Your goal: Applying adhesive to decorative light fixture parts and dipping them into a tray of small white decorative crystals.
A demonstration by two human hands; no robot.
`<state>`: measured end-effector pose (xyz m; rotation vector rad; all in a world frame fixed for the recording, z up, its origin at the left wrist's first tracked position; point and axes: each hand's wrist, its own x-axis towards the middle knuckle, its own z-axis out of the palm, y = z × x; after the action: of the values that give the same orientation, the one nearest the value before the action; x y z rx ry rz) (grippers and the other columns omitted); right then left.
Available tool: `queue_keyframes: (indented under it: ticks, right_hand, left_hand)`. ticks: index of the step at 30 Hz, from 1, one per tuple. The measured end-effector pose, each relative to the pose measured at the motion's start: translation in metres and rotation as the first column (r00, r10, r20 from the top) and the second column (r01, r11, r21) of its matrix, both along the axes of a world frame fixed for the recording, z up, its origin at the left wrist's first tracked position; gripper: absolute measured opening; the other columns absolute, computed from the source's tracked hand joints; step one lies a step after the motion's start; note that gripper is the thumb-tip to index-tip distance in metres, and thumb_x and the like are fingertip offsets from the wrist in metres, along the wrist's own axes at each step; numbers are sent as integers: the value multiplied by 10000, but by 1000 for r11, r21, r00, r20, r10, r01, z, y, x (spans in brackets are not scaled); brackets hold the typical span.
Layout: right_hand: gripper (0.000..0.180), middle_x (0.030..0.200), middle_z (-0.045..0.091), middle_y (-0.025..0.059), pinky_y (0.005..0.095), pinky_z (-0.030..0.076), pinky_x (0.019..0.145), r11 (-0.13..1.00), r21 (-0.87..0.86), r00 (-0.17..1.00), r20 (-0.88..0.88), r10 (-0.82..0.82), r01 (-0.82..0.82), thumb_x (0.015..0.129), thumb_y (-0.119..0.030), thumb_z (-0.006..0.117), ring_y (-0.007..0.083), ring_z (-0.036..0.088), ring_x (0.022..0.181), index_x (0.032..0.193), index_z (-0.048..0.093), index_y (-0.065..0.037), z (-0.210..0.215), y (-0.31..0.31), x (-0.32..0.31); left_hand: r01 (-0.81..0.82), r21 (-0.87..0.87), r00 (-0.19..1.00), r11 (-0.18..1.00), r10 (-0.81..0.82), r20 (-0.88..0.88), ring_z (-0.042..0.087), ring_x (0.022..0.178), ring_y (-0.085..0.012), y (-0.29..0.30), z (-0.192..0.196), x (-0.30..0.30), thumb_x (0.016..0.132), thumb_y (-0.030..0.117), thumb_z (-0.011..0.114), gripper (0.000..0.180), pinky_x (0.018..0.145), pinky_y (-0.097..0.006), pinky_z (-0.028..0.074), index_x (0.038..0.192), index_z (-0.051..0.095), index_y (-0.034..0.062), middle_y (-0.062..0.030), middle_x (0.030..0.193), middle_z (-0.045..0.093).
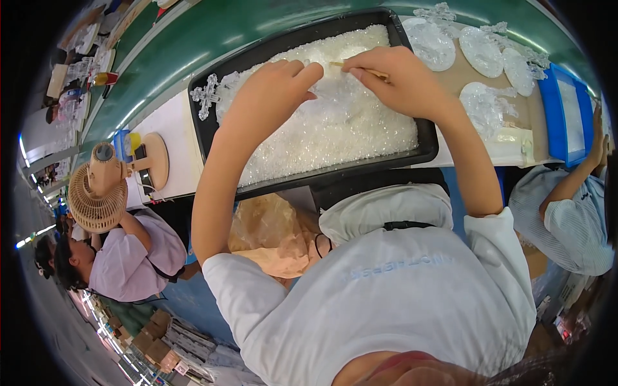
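A black tray [206, 132] full of small clear crystals lies in front of me. Over the crystals my left hand [273, 93] presses its fingers down on a clear, glittery piece [335, 103] lying in the tray. My right hand [393, 80] pinches a thin yellowish stick [351, 66] and holds its tip at the top edge of that piece. A clear cross-shaped ornament [206, 95] rests on the tray's left rim.
Several clear oval ornaments [431, 45] lie on a brown board to the right, next to a blue tray [553, 109]. A beige desk fan [96, 190] stands at left. Seated people work on both sides. A green conveyor belt [193, 38] runs behind.
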<state>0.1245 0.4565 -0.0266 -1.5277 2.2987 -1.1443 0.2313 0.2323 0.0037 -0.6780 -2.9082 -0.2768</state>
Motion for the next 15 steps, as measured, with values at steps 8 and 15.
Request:
queue_keyframes:
  ticks: [8,15]
  right_hand:
    - [172,981,695,146,413,520,804,996,-88,1000,-9,18,-18,898,-68,606,346,646,915,1049,672,-19,11,13,3]
    - [161,962,691,136,417,520,779,993,107,977,-212,-31,55,859,-29,626,346,644,891,1014,663,-8,11,35,27]
  left_hand:
    - [-12,59,1000,998,11,3,602,767,-329,2,4,-1,778,109,745,299,663,-431,479,872,466,57,-107,748,576]
    - [-37,-3,999,999,37,34,605,717,-340,5,3,3,789,118,741,304,616,-433,475,862,453,54,-120,705,562]
